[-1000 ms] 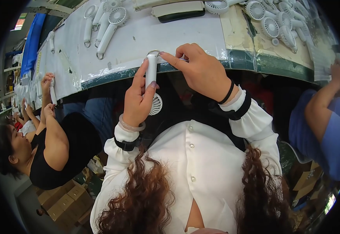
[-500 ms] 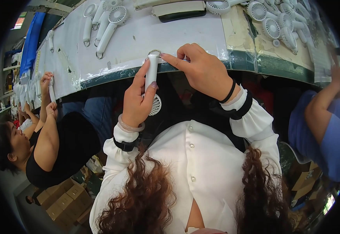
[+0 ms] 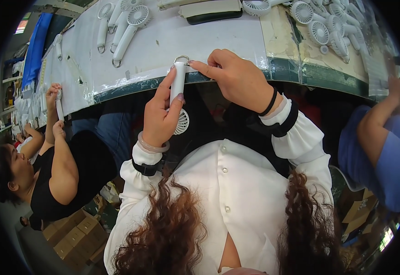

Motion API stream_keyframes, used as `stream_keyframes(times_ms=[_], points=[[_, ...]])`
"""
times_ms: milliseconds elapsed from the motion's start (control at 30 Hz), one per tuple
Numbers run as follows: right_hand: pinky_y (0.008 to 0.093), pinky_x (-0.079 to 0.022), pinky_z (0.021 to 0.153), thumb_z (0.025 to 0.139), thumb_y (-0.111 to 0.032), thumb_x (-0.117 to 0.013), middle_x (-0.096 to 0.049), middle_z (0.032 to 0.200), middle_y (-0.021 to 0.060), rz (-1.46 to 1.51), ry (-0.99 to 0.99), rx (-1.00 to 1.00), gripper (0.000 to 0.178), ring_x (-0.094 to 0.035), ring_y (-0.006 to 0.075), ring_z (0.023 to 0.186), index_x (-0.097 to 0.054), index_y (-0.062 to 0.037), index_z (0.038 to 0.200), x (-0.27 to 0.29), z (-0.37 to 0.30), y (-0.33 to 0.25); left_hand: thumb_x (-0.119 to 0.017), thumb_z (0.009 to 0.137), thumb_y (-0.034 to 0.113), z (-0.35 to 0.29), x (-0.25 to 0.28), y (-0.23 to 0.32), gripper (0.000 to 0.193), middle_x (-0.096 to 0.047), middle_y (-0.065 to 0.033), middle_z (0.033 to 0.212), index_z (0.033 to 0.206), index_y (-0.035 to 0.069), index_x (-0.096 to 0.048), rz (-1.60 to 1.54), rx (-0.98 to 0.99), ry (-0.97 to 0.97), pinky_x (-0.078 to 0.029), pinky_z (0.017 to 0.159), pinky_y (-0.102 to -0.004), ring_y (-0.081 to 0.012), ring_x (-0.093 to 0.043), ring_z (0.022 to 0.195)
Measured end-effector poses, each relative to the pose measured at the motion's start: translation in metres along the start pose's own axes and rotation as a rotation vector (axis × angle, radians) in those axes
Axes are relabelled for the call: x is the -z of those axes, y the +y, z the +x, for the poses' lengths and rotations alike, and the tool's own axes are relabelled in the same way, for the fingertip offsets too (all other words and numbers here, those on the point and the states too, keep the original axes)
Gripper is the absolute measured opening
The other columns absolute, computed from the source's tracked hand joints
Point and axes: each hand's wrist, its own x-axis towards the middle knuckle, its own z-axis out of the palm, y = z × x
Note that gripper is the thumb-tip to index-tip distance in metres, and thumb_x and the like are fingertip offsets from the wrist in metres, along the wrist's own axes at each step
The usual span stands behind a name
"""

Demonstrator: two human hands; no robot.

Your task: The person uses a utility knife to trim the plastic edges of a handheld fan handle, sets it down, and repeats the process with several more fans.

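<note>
A white handheld fan (image 3: 178,82) is upside down in my left hand (image 3: 161,117), its handle end up and its round grille down beside my palm. My left thumb and fingers are wrapped round the handle. A metal ring (image 3: 180,58) stands up from the handle's end, just over the table's front edge. My right hand (image 3: 241,82) comes in from the right with its fingers bent, the fingertips closed on the right side of that ring. Whatever small part may lie between those fingertips is too small to make out.
Several white fans (image 3: 131,27) with rings lie at the back left of the table (image 3: 209,43). A bigger heap of fans (image 3: 328,27) lies at the back right. A black-and-white case (image 3: 213,13) stands between them. Co-workers sit on both sides; the left one holds a fan (image 3: 59,104).
My hands and the fan have shifted very slightly, and the ring sits a little higher in the picture. Both hands keep the same grip.
</note>
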Motion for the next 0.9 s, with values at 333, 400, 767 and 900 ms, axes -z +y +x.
stream_keyframes(times_ms=[333, 400, 767, 900], points=[[0.0342, -0.053, 0.062, 0.084, 0.001, -0.059, -0.058, 0.093, 0.006, -0.017, -0.021, -0.02, 0.055, -0.06, 0.0243, 0.081, -0.061, -0.0231, 0.133, -0.0001, 0.0006, -0.0025, -0.054, 0.098, 0.004, 0.0004, 0.0015, 0.0058, 0.058, -0.061, -0.0004, 0.086, 0.153, 0.009, -0.038, -0.005, 0.035, -0.028, -0.042, 0.07, -0.0195, -0.0049, -0.05, 0.074], [0.0344, -0.053, 0.062, 0.084, 0.0, -0.059, -0.058, 0.093, 0.0059, -0.02, -0.035, -0.031, 0.054, -0.06, 0.0244, 0.081, -0.061, -0.0227, 0.133, 0.0012, 0.0008, -0.0031, -0.058, 0.095, 0.003, 0.0009, 0.0017, 0.0052, 0.06, -0.062, -0.002, 0.087, 0.152, 0.01, -0.041, 0.0, 0.038, -0.017, -0.046, 0.07, -0.0211, -0.0059, -0.053, 0.074], [0.0348, -0.054, 0.062, 0.083, -0.001, -0.06, -0.058, 0.093, 0.0057, -0.037, -0.028, -0.037, 0.053, -0.061, 0.0246, 0.083, -0.062, -0.0224, 0.132, -0.0006, -0.001, -0.0048, -0.058, 0.095, 0.003, 0.0007, 0.0012, 0.007, 0.059, -0.062, -0.0013, 0.086, 0.151, 0.01, -0.041, 0.045, 0.034, -0.012, -0.046, 0.07, -0.0212, -0.0058, -0.051, 0.073], [0.0349, -0.054, 0.063, 0.082, -0.001, -0.061, -0.058, 0.093, 0.0056, -0.072, -0.009, -0.021, 0.053, -0.061, 0.0245, 0.084, -0.062, -0.0224, 0.131, -0.0014, -0.0022, -0.0076, -0.058, 0.095, 0.003, 0.0011, 0.0021, 0.0062, 0.059, -0.062, -0.0007, 0.086, 0.151, 0.009, -0.041, 0.038, 0.042, -0.014, -0.046, 0.07, -0.0211, -0.0057, -0.051, 0.073]])
